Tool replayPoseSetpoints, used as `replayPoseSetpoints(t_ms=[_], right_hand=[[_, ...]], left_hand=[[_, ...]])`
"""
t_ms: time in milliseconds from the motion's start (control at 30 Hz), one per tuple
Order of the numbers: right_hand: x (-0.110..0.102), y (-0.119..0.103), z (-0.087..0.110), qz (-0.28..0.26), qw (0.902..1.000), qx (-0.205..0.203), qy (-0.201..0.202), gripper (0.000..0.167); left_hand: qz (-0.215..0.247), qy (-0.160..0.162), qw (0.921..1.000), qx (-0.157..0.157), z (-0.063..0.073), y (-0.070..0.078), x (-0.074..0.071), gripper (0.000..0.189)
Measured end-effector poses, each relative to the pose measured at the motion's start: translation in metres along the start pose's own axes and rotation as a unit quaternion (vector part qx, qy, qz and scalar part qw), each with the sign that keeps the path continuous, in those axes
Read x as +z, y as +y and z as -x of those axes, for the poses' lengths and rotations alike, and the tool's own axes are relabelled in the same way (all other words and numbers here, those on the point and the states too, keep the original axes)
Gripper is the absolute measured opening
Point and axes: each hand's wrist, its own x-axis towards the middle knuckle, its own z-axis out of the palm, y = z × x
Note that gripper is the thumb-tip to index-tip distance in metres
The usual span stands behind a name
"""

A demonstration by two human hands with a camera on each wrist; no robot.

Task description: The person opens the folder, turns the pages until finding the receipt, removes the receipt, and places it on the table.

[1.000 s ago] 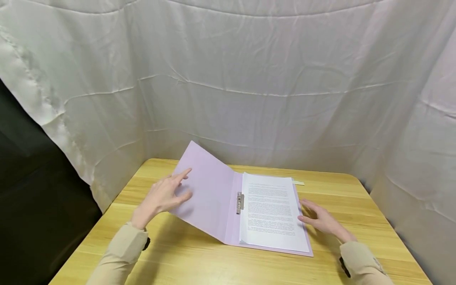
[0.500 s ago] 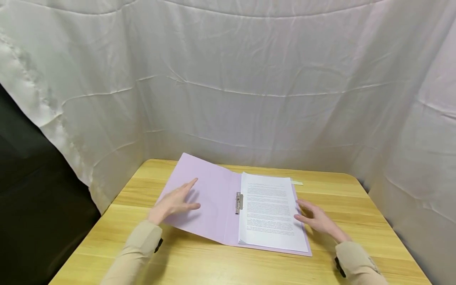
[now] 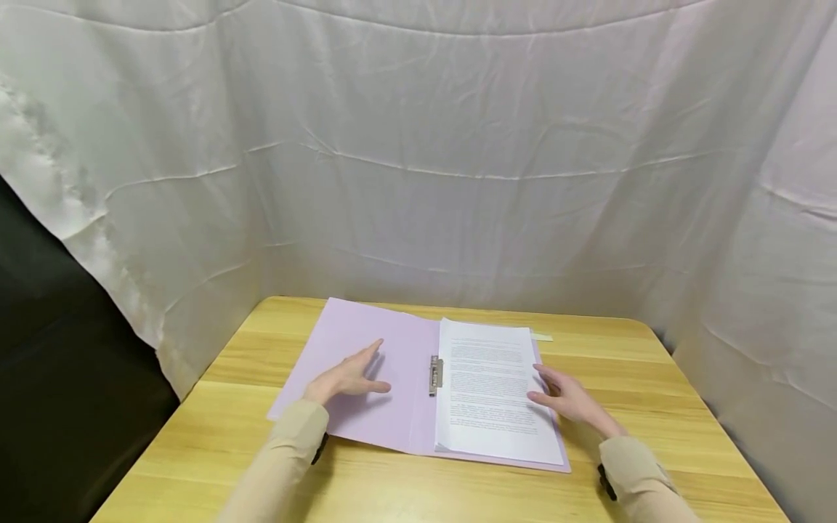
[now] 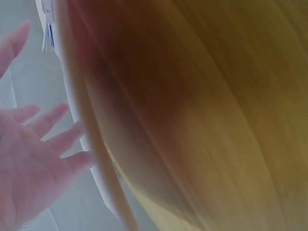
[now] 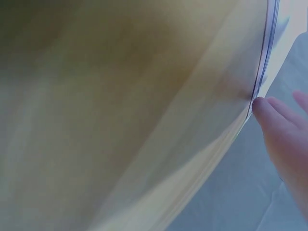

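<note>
A lilac folder (image 3: 405,356) lies spread wide on the wooden table, its cover turned to the left. Beside the spine sits a metal lever clip (image 3: 435,375). A stack of printed paper (image 3: 490,385) fills the right side. Over the inside of the cover my left hand (image 3: 346,376) hovers with fingers extended and thumb apart. In the left wrist view its palm (image 4: 38,159) shows, holding nothing. My right hand (image 3: 565,398) is at the stack's right edge, fingers relaxed, the fingertips overlapping the paper. The right wrist view puts that hand (image 5: 286,125) right by the folder's edge (image 5: 264,53).
A pale tab or strip (image 3: 541,337) sticks out past the folder's top right corner. Light grey curtains (image 3: 458,181) hang behind and at both sides of the table (image 3: 366,487). Black cloth (image 3: 65,378) covers the far left.
The folder's cover has sunk from a raised tilt down toward the table. My left hand has moved right and lower over it. The right hand has shifted slightly left onto the paper's edge.
</note>
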Motion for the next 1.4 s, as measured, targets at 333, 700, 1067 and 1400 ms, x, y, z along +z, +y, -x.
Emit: replayPoseSetpoints(t_ms=[333,700,1067,1400], right_hand=[[0.001,-0.002,-0.010,-0.005,0.9993,0.022,-0.031,0.080],[-0.004,-0.003,-0.005,0.017,0.9979,0.031,-0.053,0.084],[-0.017,0.001,0.008,0.003,0.9963,0.024,-0.082,0.084],[-0.020,0.000,0.022,0.017,0.9962,0.018,-0.083,0.082]], left_hand=[[0.014,-0.019,0.9997,0.000,-0.017,0.005,0.014,0.100],[0.017,-0.036,0.9989,-0.025,-0.017,0.005,0.021,0.104],[0.015,-0.086,0.9958,-0.025,-0.002,0.012,0.018,0.108],[-0.005,-0.128,0.9900,-0.058,0.008,0.020,0.016,0.107]])
